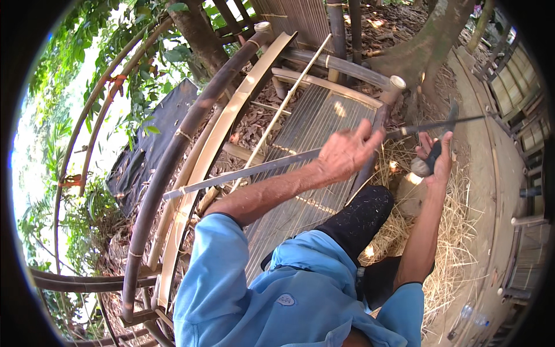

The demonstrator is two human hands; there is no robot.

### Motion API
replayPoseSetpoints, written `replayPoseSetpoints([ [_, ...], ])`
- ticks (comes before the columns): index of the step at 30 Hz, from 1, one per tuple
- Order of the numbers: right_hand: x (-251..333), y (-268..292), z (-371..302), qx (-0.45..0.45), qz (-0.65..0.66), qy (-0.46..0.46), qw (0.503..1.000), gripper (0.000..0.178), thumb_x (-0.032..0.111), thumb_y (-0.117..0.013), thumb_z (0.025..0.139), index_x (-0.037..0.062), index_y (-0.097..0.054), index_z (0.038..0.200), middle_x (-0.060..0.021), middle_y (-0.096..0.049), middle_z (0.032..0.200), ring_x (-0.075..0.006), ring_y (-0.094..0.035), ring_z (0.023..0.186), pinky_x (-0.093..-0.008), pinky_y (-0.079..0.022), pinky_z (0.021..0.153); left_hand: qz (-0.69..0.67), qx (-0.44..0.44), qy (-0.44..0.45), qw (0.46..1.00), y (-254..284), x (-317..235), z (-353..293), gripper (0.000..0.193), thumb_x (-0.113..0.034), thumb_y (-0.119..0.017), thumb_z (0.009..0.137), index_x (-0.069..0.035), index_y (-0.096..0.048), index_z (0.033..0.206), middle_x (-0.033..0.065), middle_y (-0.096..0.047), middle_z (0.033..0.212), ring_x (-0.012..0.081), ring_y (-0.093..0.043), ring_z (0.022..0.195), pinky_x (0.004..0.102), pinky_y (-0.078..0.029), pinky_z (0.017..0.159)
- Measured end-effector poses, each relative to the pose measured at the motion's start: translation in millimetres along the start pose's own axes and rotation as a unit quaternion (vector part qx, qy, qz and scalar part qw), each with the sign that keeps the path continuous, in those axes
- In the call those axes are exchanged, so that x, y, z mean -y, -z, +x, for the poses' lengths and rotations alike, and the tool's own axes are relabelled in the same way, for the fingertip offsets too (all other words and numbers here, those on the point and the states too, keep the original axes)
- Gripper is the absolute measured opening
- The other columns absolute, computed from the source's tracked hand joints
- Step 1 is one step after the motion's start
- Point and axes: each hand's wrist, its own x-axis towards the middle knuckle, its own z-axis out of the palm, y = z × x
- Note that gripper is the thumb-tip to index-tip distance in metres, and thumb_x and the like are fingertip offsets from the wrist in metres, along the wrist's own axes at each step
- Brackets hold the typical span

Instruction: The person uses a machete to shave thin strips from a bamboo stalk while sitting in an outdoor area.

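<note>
Beneath leafy trees, bare earth (480,156) ran down the right side, pale shavings (457,222) strewn thickly over it. Next in size came a slatted bamboo seat (300,124), ribbed and firm-looking, flanked on the left by a dark bowed rail (193,118). Its grooves would probably have let narrow things settle rather than roll; a thin pale pole (283,110) slanted along the slats' left side.

Above the seat, a long dark strip (283,162), apparently split bamboo, stretched from the left rails past both hands toward the right. By its look it was light and stiff, with some spring over that length; the surface was likely smooth, the edges perhaps sharp. It seemed best held flat between thumb and fingers near the middle, where the ends would balance.

The left hand (350,151) lay over the strip's middle, fingers outstretched; whether it gripped could not be told. The right hand (441,165) was wrapped around the black handle of a knife (435,153), its curved blade upward, crossing the strip's line; whether blade and strip touched was unclear.
</note>
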Motion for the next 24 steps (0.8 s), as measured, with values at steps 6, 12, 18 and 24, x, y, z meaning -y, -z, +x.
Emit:
replayPoseSetpoints([
  [6, 4.9, 21.1, 1.3, -0.071, -0.024, 0.021, 0.997, 0.036, 0.035, -0.076, 0.092, 0.0082, -0.062, 0.111, -0.0033, -0.065, 0.093, -0.0165, -0.068, 0.082, -0.0287, -0.057, 0.065, -0.05, -0.019, -0.073, 0.996, 10.4, -1.9, -17.3, 0.047, -0.006, -0.066, 0.078, -0.013, -0.054, 0.123, 0.0084, -0.045, 0.097, 0.0239, -0.063, 0.077, 0.0339, -0.059, 0.059],
  [12, -7.2, 15.6, 12.2, -0.113, -0.005, 0.043, 0.993, 0.027, 0.028, -0.077, 0.092, 0.0075, -0.064, 0.103, -0.0035, -0.066, 0.088, -0.0162, -0.065, 0.077, -0.0304, -0.056, 0.067, -0.084, -0.032, -0.059, 0.994, 15.9, -10.4, -29.5, 0.043, -0.009, -0.068, 0.076, -0.01, -0.057, 0.118, 0.0077, -0.047, 0.092, 0.0257, -0.065, 0.082, 0.0381, -0.059, 0.064],
  [18, -13.5, 36.8, 51.9, -0.148, 0.02, 0.072, 0.986, 0.018, 0.018, -0.074, 0.093, 0.009, -0.06, 0.086, -0.0025, -0.059, 0.075, -0.0183, -0.061, 0.073, -0.0327, -0.054, 0.07, 0.085, -0.279, 0.023, 0.956, 65.4, -5.5, -152.7, 0.054, -0.02, -0.083, 0.066, -0.007, -0.058, 0.112, 0.0113, -0.05, 0.102, 0.0324, -0.056, 0.102, 0.0479, -0.036, 0.09],
  [24, 18.7, 89.9, 118.3, -0.072, -0.003, 0.061, 0.996, 0.018, 0.018, -0.07, 0.096, 0.0103, -0.057, 0.086, -0.0025, -0.058, 0.076, -0.0208, -0.06, 0.077, -0.0399, -0.055, 0.078, 0.287, -0.216, 0.44, 0.823, 99.1, 16.6, -303.4, 0.079, -0.036, -0.085, 0.077, -0.004, -0.043, 0.135, 0.0242, -0.037, 0.13, 0.0397, -0.035, 0.128, 0.055, -0.026, 0.103],
])
